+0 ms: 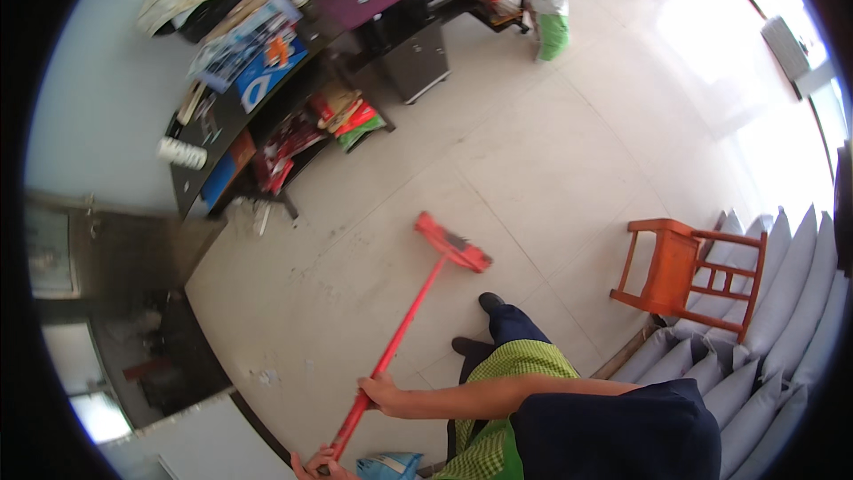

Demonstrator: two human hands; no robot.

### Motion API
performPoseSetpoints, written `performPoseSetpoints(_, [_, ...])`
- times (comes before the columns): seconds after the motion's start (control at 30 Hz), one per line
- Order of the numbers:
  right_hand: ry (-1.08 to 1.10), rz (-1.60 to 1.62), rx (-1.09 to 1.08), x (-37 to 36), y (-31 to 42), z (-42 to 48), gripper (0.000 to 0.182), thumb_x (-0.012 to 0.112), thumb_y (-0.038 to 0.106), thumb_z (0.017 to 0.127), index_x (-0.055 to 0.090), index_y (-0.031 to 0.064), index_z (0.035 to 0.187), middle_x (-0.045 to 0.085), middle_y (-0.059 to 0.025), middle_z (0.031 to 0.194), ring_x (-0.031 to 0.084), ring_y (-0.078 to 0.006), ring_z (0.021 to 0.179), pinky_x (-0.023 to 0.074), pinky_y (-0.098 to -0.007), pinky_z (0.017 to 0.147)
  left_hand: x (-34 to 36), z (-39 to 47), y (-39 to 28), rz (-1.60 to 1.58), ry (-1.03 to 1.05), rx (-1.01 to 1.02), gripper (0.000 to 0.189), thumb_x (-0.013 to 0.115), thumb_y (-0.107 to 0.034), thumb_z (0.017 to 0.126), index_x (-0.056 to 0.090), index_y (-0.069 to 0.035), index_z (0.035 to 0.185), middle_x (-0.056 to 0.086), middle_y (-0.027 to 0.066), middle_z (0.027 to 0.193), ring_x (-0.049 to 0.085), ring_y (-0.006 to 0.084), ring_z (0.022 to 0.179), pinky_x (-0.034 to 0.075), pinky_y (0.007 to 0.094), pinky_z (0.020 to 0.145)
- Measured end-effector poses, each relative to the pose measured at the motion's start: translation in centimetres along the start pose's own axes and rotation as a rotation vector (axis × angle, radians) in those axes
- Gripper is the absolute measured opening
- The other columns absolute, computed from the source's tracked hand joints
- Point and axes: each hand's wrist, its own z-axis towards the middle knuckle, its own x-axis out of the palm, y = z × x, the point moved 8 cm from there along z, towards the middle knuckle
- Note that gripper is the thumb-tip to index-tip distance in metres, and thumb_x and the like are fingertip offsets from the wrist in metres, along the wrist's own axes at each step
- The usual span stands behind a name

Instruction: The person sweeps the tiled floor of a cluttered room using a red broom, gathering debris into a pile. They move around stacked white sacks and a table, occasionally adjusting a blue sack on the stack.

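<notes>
A red long-handled broom (406, 320) slants across the pale tiled floor, its red head (453, 243) down on the tiles ahead of my shoes. Partway along the handle, my right hand (380, 395) is wrapped around it, the bare forearm crossing in front of the green checked apron. My left hand (323, 465) holds the top end of the handle at the bottom edge of the view, partly cut off. Dark specks and smudges (330, 260) mark the floor left of the broom head. Small pale scraps (266, 377) lie farther left.
Along the wall stands a dark desk (230, 117) loaded with papers and bags. An orange wooden chair (673, 267) is beside stacked grey sacks (786, 287) at right. A green-and-white sack (552, 20) sits farther back. Near my feet lies a blue bag (388, 465); a doorway (153, 347) is at left.
</notes>
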Motion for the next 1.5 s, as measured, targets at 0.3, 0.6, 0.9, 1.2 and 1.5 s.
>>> performPoseSetpoints(0.3, [0.367, -0.089, 0.178, 4.2, 1.6, -4.2, 0.01, 0.055, 0.009, 0.082, 0.049, 0.0059, 0.075, 0.048, -0.0044, 0.064, 0.049, -0.0162, 0.054, 0.0451, -0.0324, 0.052, 4.4, -0.1, -4.2, -0.348, 0.487, 0.255, 0.018, 0.071, -0.001, 0.066, 0.064, -0.002, 0.082, 0.057, 0.0102, 0.068, 0.058, 0.0262, 0.064, 0.049, 0.0358, 0.065])
performPoseSetpoints(0.6, [0.133, -0.142, -0.039, 7.6, 0.3, 1.3, 0.015, 0.057, 0.008, 0.082, 0.046, 0.0074, 0.072, 0.051, -0.0043, 0.065, 0.05, -0.0175, 0.057, 0.0463, -0.0329, 0.057, -3.3, 6.2, 8.5, -0.897, 0.313, 0.078, 0.009, 0.063, 0.007, 0.069, 0.065, 0.003, 0.077, 0.057, 0.0111, 0.065, 0.053, 0.0198, 0.056, 0.045, 0.0305, 0.058])
performPoseSetpoints(0.9, [-0.224, -0.245, 0.217, 10.0, -15.8, 21.1, 0.011, 0.056, 0.007, 0.077, 0.046, 0.0095, 0.075, 0.048, -0.0073, 0.071, 0.053, -0.0211, 0.063, 0.0497, -0.0358, 0.05, -12.6, 10.9, 32.3, -0.699, 0.065, -0.387, 0.009, 0.055, 0.001, 0.08, 0.061, 0.006, 0.077, 0.058, 0.0106, 0.063, 0.049, 0.0157, 0.053, 0.04, 0.0284, 0.05])
performPoseSetpoints(1.2, [0.268, -0.446, 0.376, 30.8, -29.8, 20.5, 0.015, 0.057, 0.006, 0.078, 0.046, 0.0061, 0.067, 0.048, -0.005, 0.062, 0.05, -0.0168, 0.057, 0.0446, -0.0308, 0.052, -24.5, 15.6, 29.7, -0.407, -0.05, 0.058, 0.009, 0.062, -0.005, 0.071, 0.061, 0.002, 0.066, 0.053, 0.0089, 0.053, 0.045, 0.0196, 0.042, 0.036, 0.028, 0.044])
performPoseSetpoints(1.5, [0.358, -0.619, 0.187, 34.6, -25.3, 15.2, 0.016, 0.06, 0.01, 0.08, 0.05, 0.0056, 0.068, 0.051, -0.0052, 0.065, 0.053, -0.0176, 0.059, 0.0461, -0.0316, 0.055, -26.8, 14.6, 24.7, -0.413, 0.08, 0.168, 0.016, 0.055, -0.011, 0.085, 0.059, 0.004, 0.083, 0.057, 0.0146, 0.071, 0.053, 0.0277, 0.061, 0.044, 0.0409, 0.061])
